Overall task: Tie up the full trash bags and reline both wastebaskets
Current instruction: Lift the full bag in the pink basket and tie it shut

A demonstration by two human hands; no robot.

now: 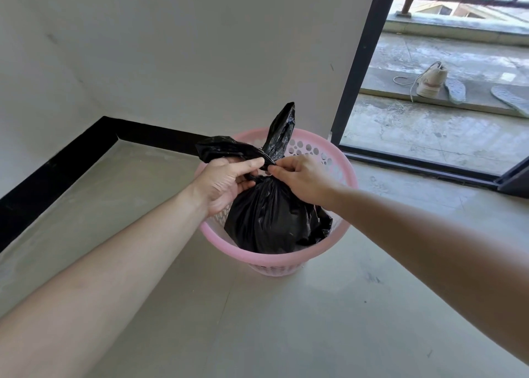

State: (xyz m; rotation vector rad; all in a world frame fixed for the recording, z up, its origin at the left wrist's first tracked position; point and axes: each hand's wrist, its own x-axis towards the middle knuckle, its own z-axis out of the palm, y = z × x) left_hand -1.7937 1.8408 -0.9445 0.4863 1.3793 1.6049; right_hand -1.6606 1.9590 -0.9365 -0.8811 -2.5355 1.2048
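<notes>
The black trash bag (pixel 272 214) sits inside the pink wastebasket (pixel 340 177), and it looks like thin, soft, slippery plastic, probably light. I'd grab it at the gathered neck. Left hand (pixel 226 183) and right hand (pixel 300 177) are close together, both pinching the twisted ears right above the basket. Around the basket is smooth grey floor (pixel 286 320), with a balcony door (pixel 360 63) behind it.

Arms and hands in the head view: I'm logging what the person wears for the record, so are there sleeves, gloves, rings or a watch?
Both forearms are bare, with no sleeves in view. The left hand and right hand wear no gloves; no rings, watch or bracelet are visible.
</notes>
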